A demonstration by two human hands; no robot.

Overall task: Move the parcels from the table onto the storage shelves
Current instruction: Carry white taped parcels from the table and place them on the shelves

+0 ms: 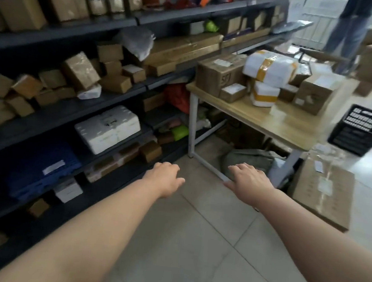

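Observation:
A wooden table (283, 125) on white legs stands ahead to the right, piled with parcels: a large brown box (216, 73), a white bundle with yellow tape (270, 65), a smaller white parcel (264, 94), a small brown box (232, 92) and a brown box (315, 91) at the right. Dark storage shelves (71, 112) run along the left, packed with brown boxes and a white foam box (108, 127). My left hand (166, 177) and my right hand (249, 180) are stretched out low over the floor, short of the table, both empty with fingers loosely spread.
A black plastic crate (361, 129) sits beside the table's right end. A flat brown carton (324, 193) lies on the floor at the right, and a grey bag (248, 160) lies under the table. A person (349, 27) stands at the back right near stacked cartons.

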